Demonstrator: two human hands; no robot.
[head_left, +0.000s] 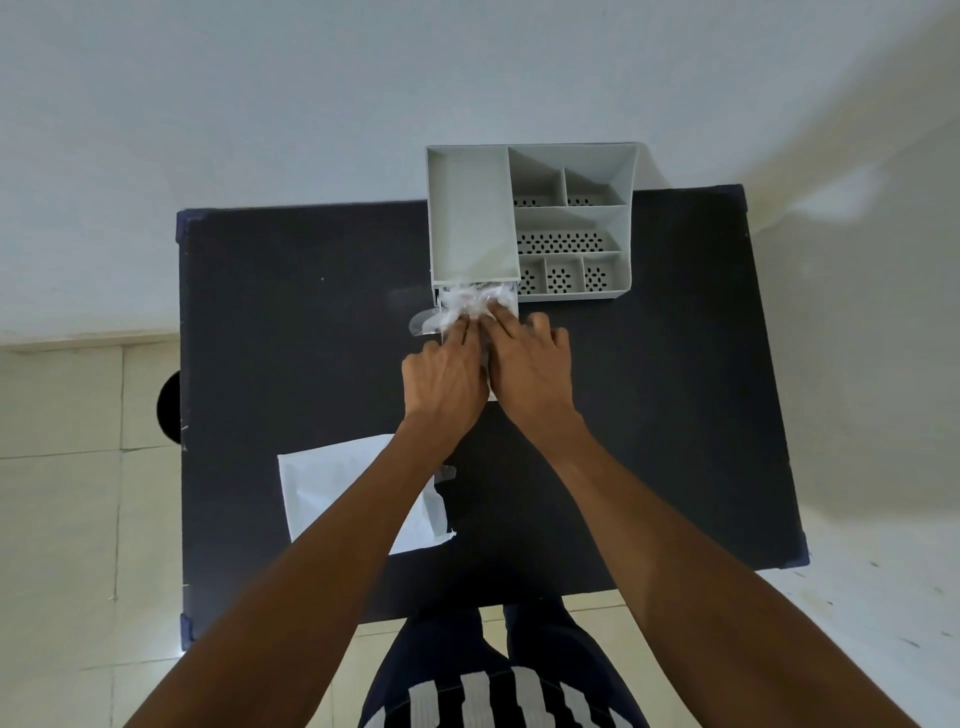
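Observation:
A grey desk organizer (470, 218) with several compartments stands at the far side of the black table (311, 338). A small drawer (437, 301) sticks out of its near face below the tall left compartment. Crumpled clear plastic wrap (470, 301) fills the drawer and spills over its left side. My left hand (444, 376) and my right hand (532, 366) lie side by side over the drawer. The fingertips of both hands press down on the plastic. Most of the drawer is hidden under my hands.
A white paper bag (332, 483) lies flat on the table near its front left, partly under my left forearm. A dark round object (169, 410) shows on the tiled floor past the table's left edge. A pale wall rises behind the organizer.

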